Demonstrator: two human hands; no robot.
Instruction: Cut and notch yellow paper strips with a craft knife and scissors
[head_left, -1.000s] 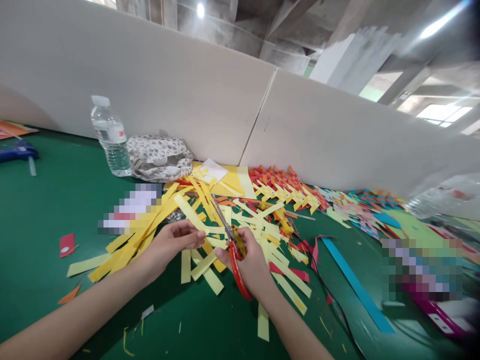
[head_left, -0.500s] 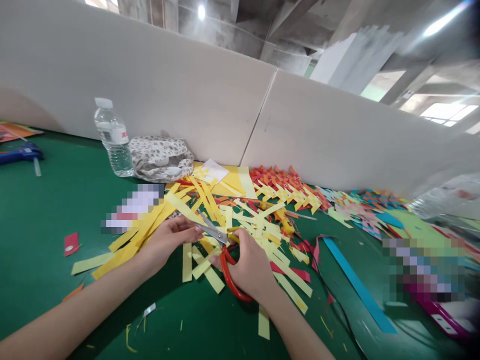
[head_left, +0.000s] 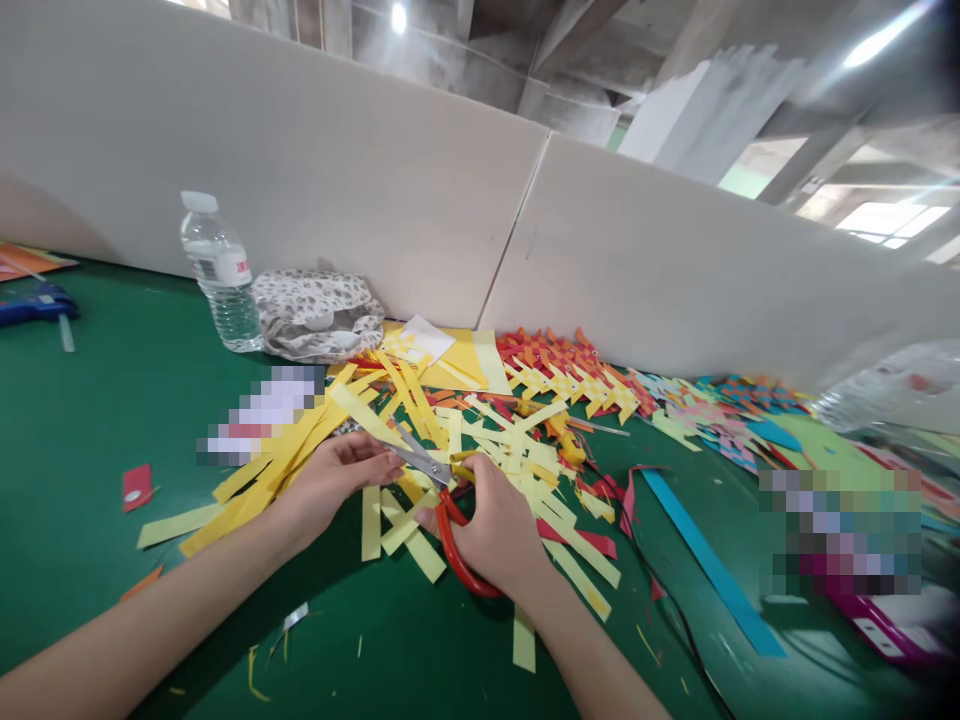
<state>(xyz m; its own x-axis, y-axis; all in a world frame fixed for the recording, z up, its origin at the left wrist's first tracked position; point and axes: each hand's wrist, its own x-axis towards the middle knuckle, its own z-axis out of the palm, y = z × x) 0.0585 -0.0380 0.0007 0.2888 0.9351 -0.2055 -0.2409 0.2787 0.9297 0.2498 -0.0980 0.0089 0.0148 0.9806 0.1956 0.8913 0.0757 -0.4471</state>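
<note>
At the left fingertips, the 2 open blades of the scissors [head_left: 441, 473] now reach across the near end of the strip [head_left: 360, 408]; 1.0 s ago they pointed away, beyond both hands. That turn brings the metal to the paper, in place for a cut, though whether an edge bites is too small to tell.

The left hand [head_left: 334, 485] pinches the strip between thumb and fingers, its free end slanting up and outward past the fingertips. The right hand [head_left: 501, 530] is closed around the handles, thumb side toward the left hand, with the red loop [head_left: 454, 550] hanging below its fingers.

Beyond and between the fingers lies a heap of pale offcuts [head_left: 517, 440]. Yellow strips [head_left: 274, 480] run just beside the left hand, on its outer side.
</note>
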